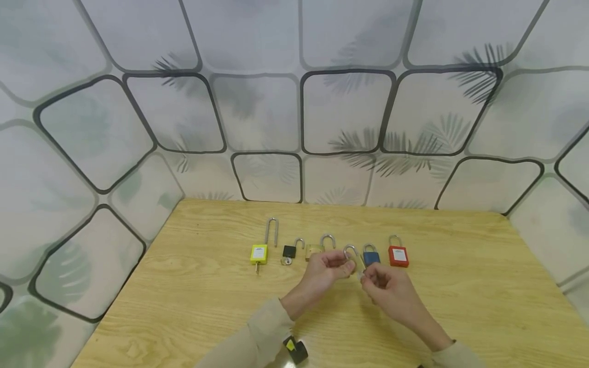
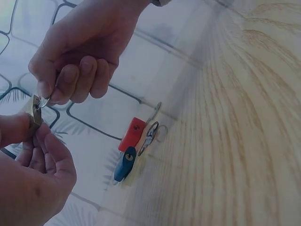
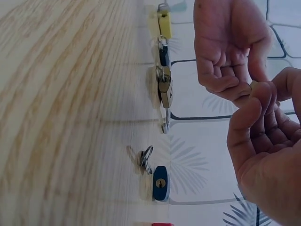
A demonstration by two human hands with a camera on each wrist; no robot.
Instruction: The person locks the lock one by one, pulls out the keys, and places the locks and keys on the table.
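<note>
My left hand (image 1: pixel 324 271) grips a small brass padlock (image 2: pixel 34 115), its body between thumb and fingers. The steel shackle (image 1: pixel 350 250) shows swung open in the head view. My right hand (image 1: pixel 391 291) pinches a small silver key (image 2: pixel 43 101) at the keyhole end of the padlock, its other fingers curled. How deep the key sits is hidden by the fingertips. Just beyond the right hand stands a blue padlock (image 1: pixel 371 257), its keyhole facing me. A ring of keys (image 2: pixel 149 139) lies near it in the left wrist view.
Left of the hands, the row holds a yellow long-shackle padlock (image 1: pixel 259 253) with a key, a black padlock (image 1: pixel 289 251) and another brass padlock (image 1: pixel 312 251), all with open shackles. A red padlock (image 1: pixel 398 256) ends it at right. A black-and-yellow padlock (image 1: pixel 296 349) lies by the left sleeve.
</note>
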